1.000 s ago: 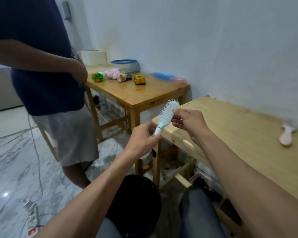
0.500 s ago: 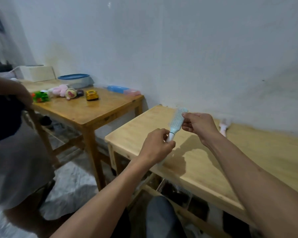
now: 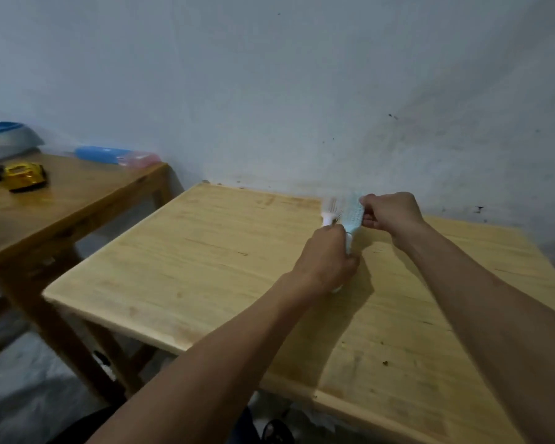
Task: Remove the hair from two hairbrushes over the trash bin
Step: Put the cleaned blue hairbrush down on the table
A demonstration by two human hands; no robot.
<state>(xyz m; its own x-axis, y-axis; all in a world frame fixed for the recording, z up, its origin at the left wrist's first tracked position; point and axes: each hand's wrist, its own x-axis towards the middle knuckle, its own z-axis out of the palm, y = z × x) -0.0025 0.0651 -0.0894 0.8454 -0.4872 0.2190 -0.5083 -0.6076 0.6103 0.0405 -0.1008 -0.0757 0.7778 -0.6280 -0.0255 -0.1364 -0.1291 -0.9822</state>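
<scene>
A light blue hairbrush (image 3: 353,216) is held low over the pale wooden table (image 3: 205,251), close to the wall. My left hand (image 3: 327,261) grips its handle from below. My right hand (image 3: 391,213) pinches the bristled head at its right side. Just left of the blue brush's head lies a second, whitish brush (image 3: 329,211), blurred and partly hidden by my left hand. Whether any hair sits in the bristles cannot be made out. The trash bin is out of view.
A darker wooden table (image 3: 77,193) stands to the left with a yellow toy car (image 3: 24,176), a blue and pink case (image 3: 116,155) and a blue-lidded bowl (image 3: 4,139). A white wall backs both tables. Grey floor shows at lower left.
Both hands carried the blue brush from over the bin to the far side of the pale table, beside the other brush. The view swung right; the standing person and the bin dropped out.
</scene>
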